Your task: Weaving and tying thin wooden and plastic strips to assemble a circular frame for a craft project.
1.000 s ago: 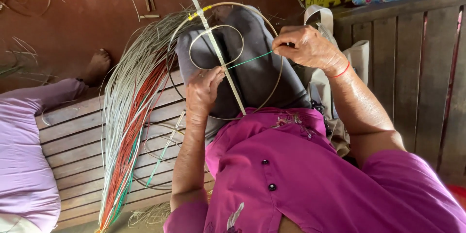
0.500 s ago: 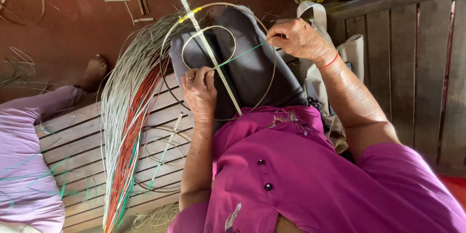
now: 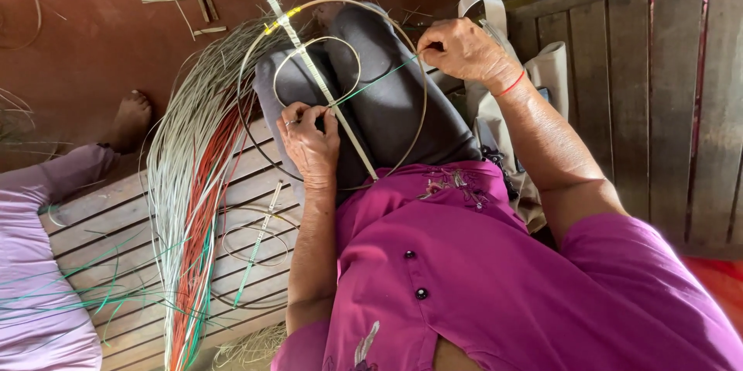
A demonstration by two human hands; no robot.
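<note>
On my lap rests a frame of two round rattan hoops [image 3: 418,100], a small one inside a large one, crossed by a flat pale bamboo slat [image 3: 309,61]. My left hand [image 3: 309,143] pinches the slat where the small hoop meets it. My right hand [image 3: 463,50] is closed on a thin green strip [image 3: 375,79] that runs taut from the crossing up to my fingers, near the large hoop's right rim.
A long bundle of white, orange and green strips [image 3: 197,185] lies on the slatted wooden bench [image 3: 116,239] to my left, beside a second hoop frame [image 3: 255,243]. Another person's lilac-clad leg and bare foot [image 3: 128,119] are at left. A pale bag [image 3: 542,77] leans against wooden planks at right.
The view has drifted, so the frame and both hands sit higher and further left. My right hand keeps the green strip taut; loose green strips now show over the lilac cloth at lower left.
</note>
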